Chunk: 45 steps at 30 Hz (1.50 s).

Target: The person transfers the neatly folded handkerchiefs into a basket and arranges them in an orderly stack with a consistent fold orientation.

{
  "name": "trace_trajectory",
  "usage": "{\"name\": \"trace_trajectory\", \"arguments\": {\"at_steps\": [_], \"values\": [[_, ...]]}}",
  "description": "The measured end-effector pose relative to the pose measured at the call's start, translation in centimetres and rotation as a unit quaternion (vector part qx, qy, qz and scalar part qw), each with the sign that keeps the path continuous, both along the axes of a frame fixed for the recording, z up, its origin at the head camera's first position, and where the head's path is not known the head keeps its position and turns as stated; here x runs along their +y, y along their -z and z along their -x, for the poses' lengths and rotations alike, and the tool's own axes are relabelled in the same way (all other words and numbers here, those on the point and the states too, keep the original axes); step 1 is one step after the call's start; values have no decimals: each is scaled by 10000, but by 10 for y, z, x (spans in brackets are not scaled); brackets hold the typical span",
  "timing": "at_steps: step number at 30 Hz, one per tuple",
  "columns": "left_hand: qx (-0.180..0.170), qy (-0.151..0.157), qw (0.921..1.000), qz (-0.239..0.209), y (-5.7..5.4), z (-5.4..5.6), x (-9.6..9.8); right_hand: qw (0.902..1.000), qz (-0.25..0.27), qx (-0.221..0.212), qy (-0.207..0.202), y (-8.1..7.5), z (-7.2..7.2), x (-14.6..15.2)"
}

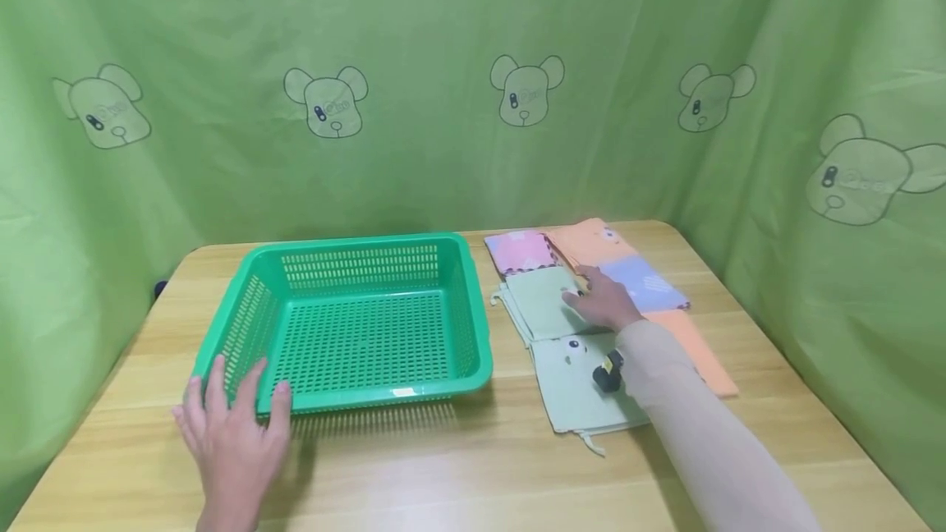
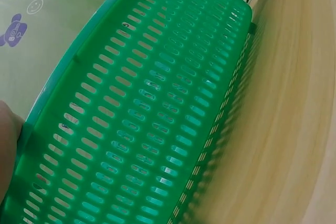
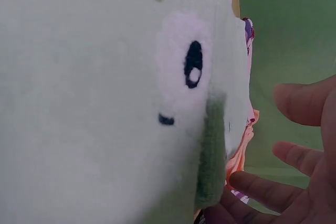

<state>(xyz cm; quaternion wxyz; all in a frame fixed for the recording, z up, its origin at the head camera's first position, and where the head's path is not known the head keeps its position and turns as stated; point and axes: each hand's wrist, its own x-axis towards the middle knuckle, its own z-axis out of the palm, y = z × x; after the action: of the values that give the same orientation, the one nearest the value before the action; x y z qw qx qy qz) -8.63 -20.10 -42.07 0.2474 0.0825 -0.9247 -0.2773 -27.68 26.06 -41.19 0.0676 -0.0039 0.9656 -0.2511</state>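
A green perforated plastic basket (image 1: 476,327) stands on the left half of the table. My left hand (image 1: 240,433) is at its front left corner, fingers spread and fingertips at the rim. In the left wrist view only a sliver of that hand shows beside the slotted basket wall (image 2: 142,98). On the right, my right hand (image 1: 606,302) reaches over the far light green folded towel (image 1: 535,306), its fingers apart and holding nothing. The near light green towel (image 1: 562,388), with an embroidered eye, lies under my right forearm and fills much of the right wrist view.
Beyond the green towels lie a pink folded cloth (image 1: 521,251) and an orange one (image 1: 591,240). Along the right are a blue-purple cloth (image 1: 646,282) and another orange one (image 1: 702,355), partly behind my sleeve. Green curtains (image 1: 429,171) with bear faces enclose the wooden table (image 1: 399,474).
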Motion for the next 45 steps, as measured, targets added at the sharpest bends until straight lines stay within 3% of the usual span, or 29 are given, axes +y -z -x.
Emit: {"name": "trace_trajectory", "arguments": {"at_steps": [10,15,19,25,36,45], "values": [[55,126,9999,2,1,1,-2,9975,389,-482,334,7,11,2],[111,135,9998,22,2,2,-1,9974,389,-500,342,15,18,9],[167,122,9998,-18,2,2,0,9972,436,-520,321,17,17,10],[99,89,9999,-46,3,1,-1,9913,826,-733,710,21,15,6],[406,80,9991,-22,3,3,0,9796,1625,-807,863,19,17,4],[626,77,9980,-30,5,5,1,9772,1874,-483,876,11,16,2]]}}
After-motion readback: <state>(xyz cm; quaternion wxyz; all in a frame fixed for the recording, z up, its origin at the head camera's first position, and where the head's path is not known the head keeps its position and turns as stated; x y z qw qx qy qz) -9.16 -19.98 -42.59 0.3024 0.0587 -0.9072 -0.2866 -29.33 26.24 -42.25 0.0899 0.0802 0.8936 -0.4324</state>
